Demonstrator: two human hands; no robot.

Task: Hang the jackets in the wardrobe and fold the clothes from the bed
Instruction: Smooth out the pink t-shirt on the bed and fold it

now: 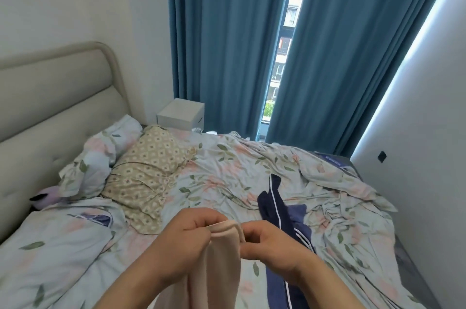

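- The left hand (194,230) and right hand (267,240) each have a closed grip on the top edge of a pale pink garment (222,260), held above the bed (227,170).
- The frame cuts off its lower part, so its kind is unclear.
- A navy garment (274,205) with white piping lies crumpled on the bed, partly hidden by the right forearm.
- A beige patterned cloth (148,175) lies by the headboard; it could be a pillow or clothing.

No text can be read; white print on the blue mattress label (332,160) is too blurred.
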